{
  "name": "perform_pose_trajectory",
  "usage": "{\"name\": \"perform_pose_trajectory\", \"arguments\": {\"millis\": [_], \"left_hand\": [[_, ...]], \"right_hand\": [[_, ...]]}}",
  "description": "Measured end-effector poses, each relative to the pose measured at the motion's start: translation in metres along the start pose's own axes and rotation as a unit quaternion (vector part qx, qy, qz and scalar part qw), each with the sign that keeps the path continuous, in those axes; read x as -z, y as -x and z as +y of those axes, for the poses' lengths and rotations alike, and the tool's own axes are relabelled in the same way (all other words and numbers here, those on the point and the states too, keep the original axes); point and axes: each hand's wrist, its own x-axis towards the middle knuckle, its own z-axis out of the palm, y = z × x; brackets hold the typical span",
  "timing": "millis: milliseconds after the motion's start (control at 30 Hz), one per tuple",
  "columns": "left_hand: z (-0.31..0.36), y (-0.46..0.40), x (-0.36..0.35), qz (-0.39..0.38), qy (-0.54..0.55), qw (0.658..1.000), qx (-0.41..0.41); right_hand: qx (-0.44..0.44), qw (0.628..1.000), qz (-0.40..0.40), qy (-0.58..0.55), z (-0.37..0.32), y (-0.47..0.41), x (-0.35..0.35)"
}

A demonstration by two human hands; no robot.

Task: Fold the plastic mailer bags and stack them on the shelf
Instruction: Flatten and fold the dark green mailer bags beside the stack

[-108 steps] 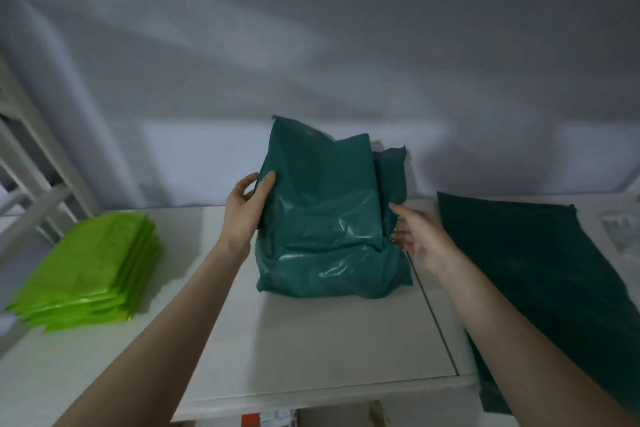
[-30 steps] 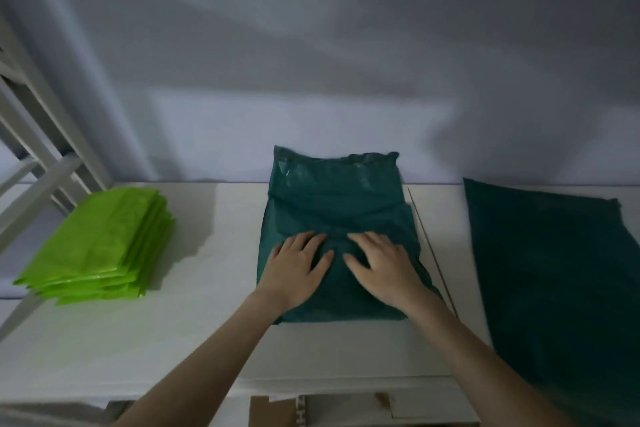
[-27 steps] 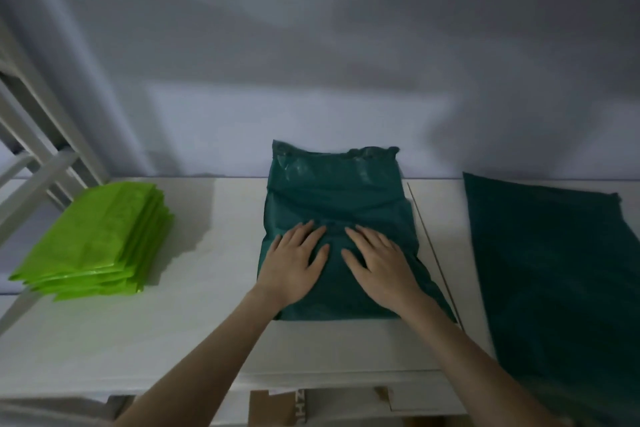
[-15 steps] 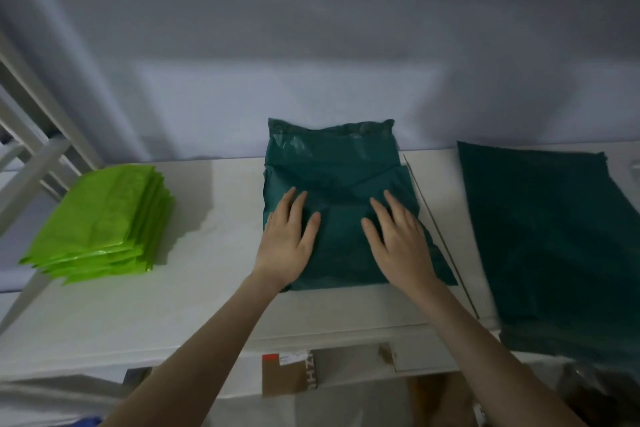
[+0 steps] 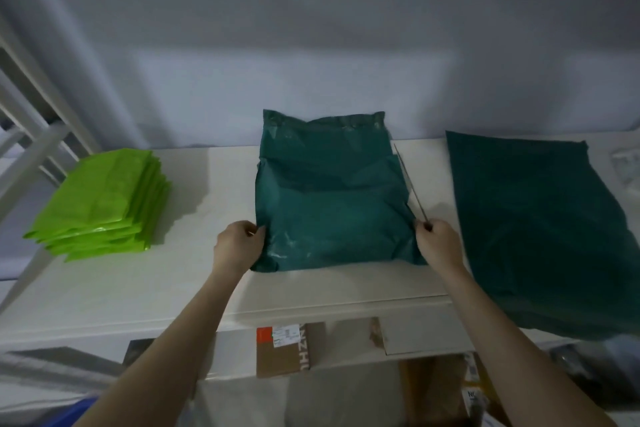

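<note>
Head view, the only one. Folded dark green mailer bundle [image 5: 330, 204] lies flat on the white shelf [image 5: 194, 291], mid-board, back edge against the wall. Left hand [image 5: 238, 246] grips its left edge, right hand [image 5: 439, 244] grips its right edge.

Step in hand, my read: fold looks done, the bundle is being grabbed at both sides to square it up or lift it. Next move calls for keeping both sides clamped so the slick layers don't spring open, then setting it down as a neat stack. Where it should go I can't tell.

Fingers: left fingers [image 5: 254, 230] curled, thumb on top, pinching the bundle's left edge near the front corner. Right fingers [image 5: 426, 226] curled tight at the right edge; they look to be pinching the plastic, but the underside contact is hidden.

Other stock: lime green folded stack [image 5: 104, 201] sits well apart to the left on the same shelf. Unfolded dark green mailers [image 5: 533, 229] lie flat to the right, front edge hanging over the shelf lip. Cardboard box [image 5: 284, 350] on the level below.
</note>
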Motion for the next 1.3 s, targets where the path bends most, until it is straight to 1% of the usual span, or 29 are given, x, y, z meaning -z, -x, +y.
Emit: {"name": "perform_pose_trajectory", "arguments": {"millis": [67,133,200,233,300,333,400,467,500,567,633,700,733,800,867,933,1000,1067,1133,1200,1233,1267,1300], "left_hand": [[0.002,0.000,0.000,0.040,0.023,0.999,0.009],[0.002,0.004,-0.001,0.055,0.085,0.994,0.038],[-0.004,0.003,-0.001,0.048,0.163,0.981,0.093],[-0.006,0.003,0.000,0.036,0.185,0.976,0.111],[-0.011,0.003,0.001,0.021,0.197,0.974,0.112],[-0.013,0.003,0.002,0.024,0.183,0.979,0.086],[-0.016,0.004,0.003,0.047,0.122,0.991,-0.007],[-0.019,0.008,0.004,0.065,0.074,0.992,-0.083],[-0.021,0.010,0.004,0.071,0.057,0.991,-0.100],[-0.025,0.013,0.003,0.081,0.021,0.993,-0.087],[-0.029,0.016,0.003,0.071,-0.006,0.997,-0.033],[-0.031,0.020,0.002,0.052,0.016,0.999,0.004],[-0.032,0.021,0.001,0.045,0.029,0.999,0.008],[-0.033,0.025,-0.001,0.053,0.051,0.997,-0.006],[-0.036,0.027,-0.002,0.078,0.069,0.994,-0.038],[-0.040,0.029,-0.001,0.097,0.056,0.991,-0.073],[-0.041,0.028,0.001,0.105,0.053,0.990,-0.082],[-0.040,0.025,0.003,0.106,0.041,0.990,-0.078],[-0.038,0.023,0.002,0.112,-0.005,0.993,-0.043],[-0.037,0.026,0.004,0.150,-0.038,0.988,-0.011],[-0.035,0.030,0.005,0.193,-0.042,0.980,-0.036],[-0.032,0.035,0.006,0.239,-0.046,0.965,-0.098],[-0.027,0.041,0.005,0.264,-0.048,0.946,-0.183]], "right_hand": [[0.012,1.000,0.008,-0.005,0.001,-0.001,-0.002],[0.040,0.999,0.017,-0.008,0.004,0.000,-0.002],[0.075,0.997,0.021,-0.006,0.008,0.001,-0.001],[0.088,0.996,0.023,-0.003,0.009,0.001,-0.001],[0.109,0.994,0.029,0.009,0.011,0.000,0.001],[0.120,0.992,0.035,0.021,0.011,-0.001,0.002],[0.144,0.988,0.042,0.038,0.012,-0.003,0.003],[0.160,0.985,0.041,0.046,0.014,-0.004,0.003],[0.165,0.984,0.038,0.051,0.016,-0.004,0.002],[0.168,0.984,0.029,0.050,0.017,-0.001,-0.001],[0.149,0.988,0.017,0.036,0.018,0.001,-0.004],[0.123,0.992,0.015,0.020,0.018,0.004,-0.003],[0.117,0.993,0.017,0.015,0.018,0.005,-0.003],[0.118,0.993,0.021,0.014,0.019,0.007,-0.005],[0.123,0.992,0.027,0.022,0.022,0.006,-0.007],[0.127,0.991,0.032,0.042,0.026,0.004,-0.008],[0.131,0.988,0.035,0.070,0.028,0.002,-0.010],[0.138,0.985,0.045,0.089,0.028,-0.001,-0.013],[0.138,0.985,0.058,0.088,0.028,-0.002,-0.013],[0.141,0.983,0.095,0.072,0.025,0.002,-0.010],[0.164,0.975,0.134,0.069,0.023,0.006,-0.008],[0.199,0.961,0.177,0.075,0.019,0.011,-0.008],[0.241,0.943,0.213,0.085,0.015,0.017,-0.008]]}}
